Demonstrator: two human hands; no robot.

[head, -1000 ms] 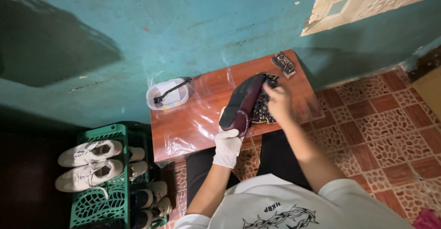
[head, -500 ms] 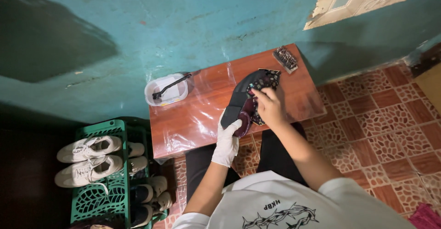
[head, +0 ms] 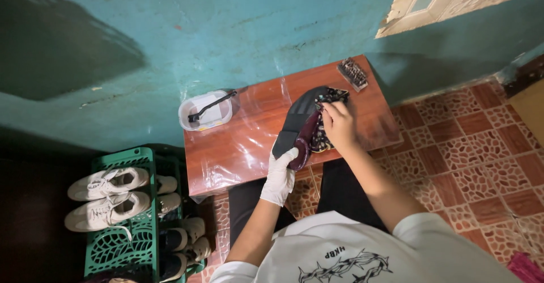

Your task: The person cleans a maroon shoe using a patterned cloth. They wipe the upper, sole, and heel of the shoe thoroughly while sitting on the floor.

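Gripping the heel end of a dark maroon shoe [head: 306, 125], the gloved left hand [head: 280, 175] tilts it sole-outward over the low red table [head: 238, 152]. Bare right hand [head: 339, 125] presses a patterned cloth [head: 331, 97] against the shoe's toe end, fingers closed on it. A brush [head: 352, 73] lies near the table's far corner; a white tub [head: 205, 113] sits at its left edge. White sneakers [head: 107, 195] rest on a green rack [head: 122, 243] beside it.

One dark shoe [head: 306, 125] at centre frame, held by two hands — a gloved left hand [head: 280, 176] and a bare right hand [head: 339, 125]. One low wooden table [head: 226, 152]. One white tub [head: 205, 113], one brush [head: 352, 73] at upper right. One green rack [head: 122, 243] at lower left — two white sneakers [head: 107, 195] on top.
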